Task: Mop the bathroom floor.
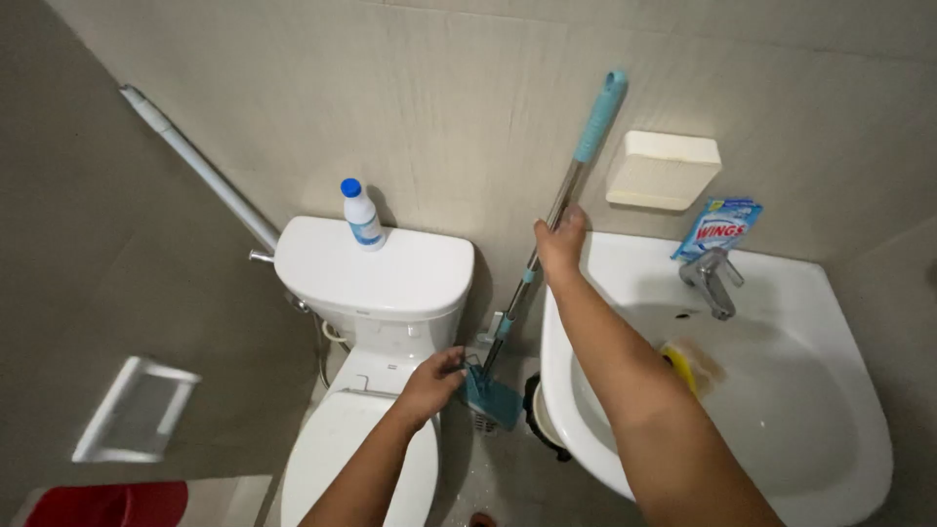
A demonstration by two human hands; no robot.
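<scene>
Mop stands between toilet and sink

Your right hand [560, 244] grips the mop [547, 234] shaft; it slants down-left to its blue head [493, 400], pinched by your left hand [429, 385].

Mop [547, 234] fills the narrow gap between toilet [376, 283] and sink [781, 293].

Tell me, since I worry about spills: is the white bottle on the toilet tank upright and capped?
Upright and capped. The white bottle stands on the toilet tank lid, its blue cap on top.
</scene>
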